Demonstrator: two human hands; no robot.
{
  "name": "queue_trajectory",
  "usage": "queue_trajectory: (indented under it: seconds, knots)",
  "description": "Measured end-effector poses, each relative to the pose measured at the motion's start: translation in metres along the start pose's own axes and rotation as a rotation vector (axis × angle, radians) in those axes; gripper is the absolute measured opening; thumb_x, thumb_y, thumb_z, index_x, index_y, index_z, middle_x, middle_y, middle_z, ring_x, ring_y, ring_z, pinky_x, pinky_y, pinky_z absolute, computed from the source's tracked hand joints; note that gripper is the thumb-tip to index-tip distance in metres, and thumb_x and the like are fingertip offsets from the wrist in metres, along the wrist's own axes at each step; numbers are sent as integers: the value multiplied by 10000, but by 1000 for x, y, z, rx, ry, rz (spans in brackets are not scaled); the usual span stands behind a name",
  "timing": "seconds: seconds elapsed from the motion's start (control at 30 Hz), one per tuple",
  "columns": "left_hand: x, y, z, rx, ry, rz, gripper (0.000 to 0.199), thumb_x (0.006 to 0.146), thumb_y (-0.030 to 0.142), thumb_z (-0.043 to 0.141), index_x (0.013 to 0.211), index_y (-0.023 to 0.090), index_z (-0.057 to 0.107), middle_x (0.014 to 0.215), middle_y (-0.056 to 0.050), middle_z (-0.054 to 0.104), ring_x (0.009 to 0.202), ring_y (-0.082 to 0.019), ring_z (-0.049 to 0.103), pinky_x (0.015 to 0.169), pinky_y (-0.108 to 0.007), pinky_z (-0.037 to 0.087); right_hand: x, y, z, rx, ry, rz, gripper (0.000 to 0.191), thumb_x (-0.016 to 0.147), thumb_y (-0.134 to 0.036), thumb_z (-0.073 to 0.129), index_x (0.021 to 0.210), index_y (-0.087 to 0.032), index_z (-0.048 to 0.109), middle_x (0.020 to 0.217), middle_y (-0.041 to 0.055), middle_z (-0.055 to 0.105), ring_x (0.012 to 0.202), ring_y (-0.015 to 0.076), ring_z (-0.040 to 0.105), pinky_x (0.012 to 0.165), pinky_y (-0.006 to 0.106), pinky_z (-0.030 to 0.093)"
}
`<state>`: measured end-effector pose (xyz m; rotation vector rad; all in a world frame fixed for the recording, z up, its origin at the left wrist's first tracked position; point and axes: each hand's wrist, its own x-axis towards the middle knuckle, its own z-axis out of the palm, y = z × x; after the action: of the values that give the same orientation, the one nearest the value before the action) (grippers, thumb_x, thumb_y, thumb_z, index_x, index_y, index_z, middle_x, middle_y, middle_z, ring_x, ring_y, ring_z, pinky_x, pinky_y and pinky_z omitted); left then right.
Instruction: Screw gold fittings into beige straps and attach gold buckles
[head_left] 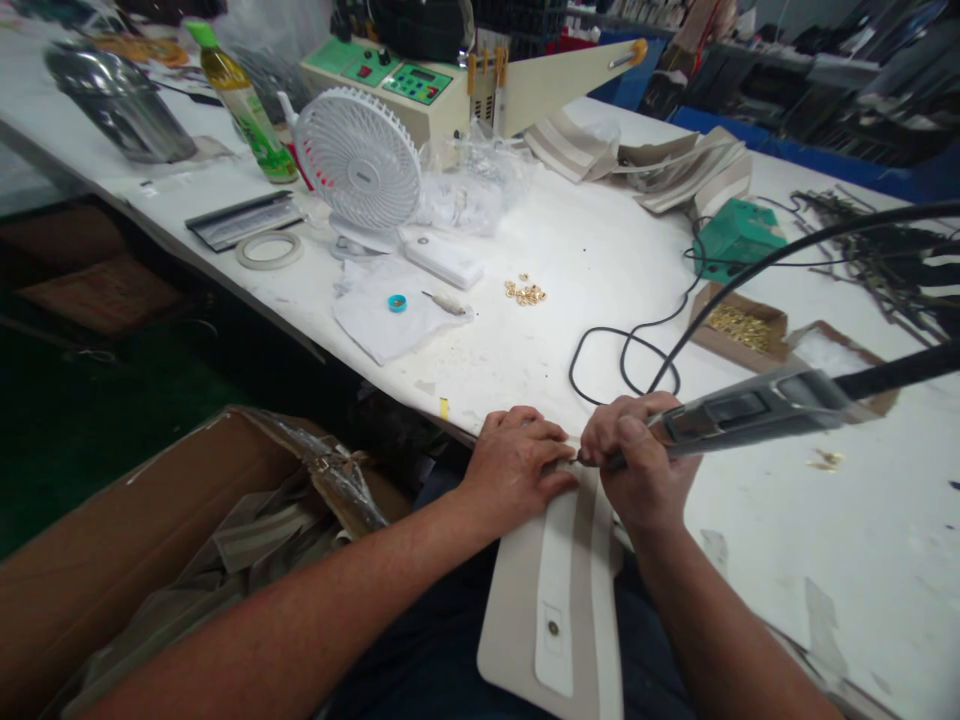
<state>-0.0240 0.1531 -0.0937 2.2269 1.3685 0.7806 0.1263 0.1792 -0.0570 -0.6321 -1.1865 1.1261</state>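
A beige and white panel with a small round metal fitting lies over the table's front edge and my lap. My left hand rests on its upper end, palm down, fingers a little apart. My right hand is wrapped round a corded grey power tool, whose tip meets the panel close to my left fingertips. Behind my hands, a small pile of gold-coloured parts lies on the white table.
Black cable loops lie behind my right hand. On the right are a box of brass pieces and a green device. A white fan stands at the back left; a cardboard box is at lower left.
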Motion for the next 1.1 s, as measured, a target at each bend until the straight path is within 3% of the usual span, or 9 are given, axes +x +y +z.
queue_trajectory:
  seconds: [0.4,0.77,1.1]
  knots:
    - [-6,1,-1,-45,-7,-30,246,875,352,822,1117,317,785,1238,30,780,1327,-287,564,1102,-486,389,-8,-4,6,8,89,-2,278,917,-315,747,840,-240,490,626,-78,504,476,113,497,446,266,433]
    - [-2,1,-4,-38,-34,-41,216,853,338,844,1063,327,800,1232,33,781,1313,-280,572,1102,-473,401,-8,4,4,8,15,-60,205,960,-214,699,840,-225,533,651,-59,540,529,124,526,491,282,444]
    - [1,4,-3,-5,-35,-43,299,830,387,862,1116,330,799,1218,34,785,1268,-296,573,1028,-491,398,-5,-6,-5,-46,100,27,310,901,-391,785,805,-220,546,638,-48,562,499,131,539,467,274,456]
